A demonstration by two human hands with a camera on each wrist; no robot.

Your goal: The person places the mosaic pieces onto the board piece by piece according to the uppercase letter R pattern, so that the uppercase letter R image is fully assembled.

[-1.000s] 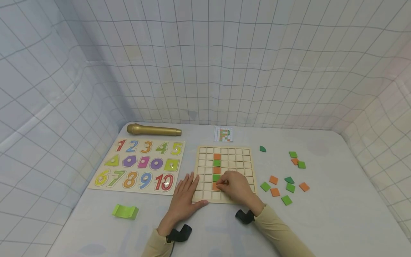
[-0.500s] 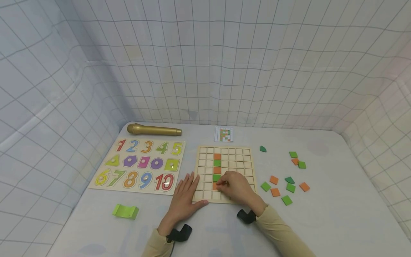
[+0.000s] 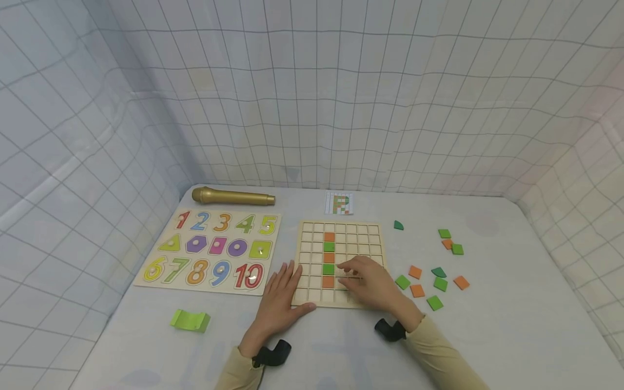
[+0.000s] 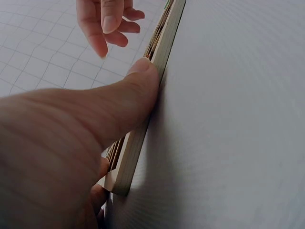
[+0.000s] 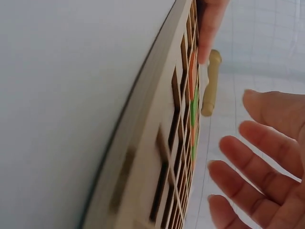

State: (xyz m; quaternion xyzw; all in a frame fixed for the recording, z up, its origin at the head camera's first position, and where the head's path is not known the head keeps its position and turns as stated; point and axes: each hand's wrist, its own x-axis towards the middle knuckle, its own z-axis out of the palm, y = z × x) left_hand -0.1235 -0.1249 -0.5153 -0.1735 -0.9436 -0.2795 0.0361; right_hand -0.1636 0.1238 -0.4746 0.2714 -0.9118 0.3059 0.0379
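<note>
A wooden grid board [image 3: 358,236] lies in the middle of the table. One of its columns holds orange and green square tiles, the nearest an orange tile [image 3: 328,282]. At the board's near left corner rests my left hand [image 3: 279,303], fingers straight and spread. Its thumb touches the board's near edge [image 4: 167,45] in the left wrist view. Over the board, just right of the tile column, hovers my right hand [image 3: 375,283]. Thumb and fingers are apart with nothing between them, as the right wrist view also shows the hand [image 5: 262,176].
Loose green tiles [image 3: 435,303], orange tiles [image 3: 461,283] and dark green quarter-round pieces [image 3: 439,272] lie right of the board. A pattern card [image 3: 347,203] lies behind it. To the left are a number puzzle [image 3: 195,284], a gold microphone [image 3: 234,196] and a green block [image 3: 190,321].
My right hand has let go of the nearest orange tile, which lies in its square. The hand has moved a little right and its fingers have parted. The left hand stays put.
</note>
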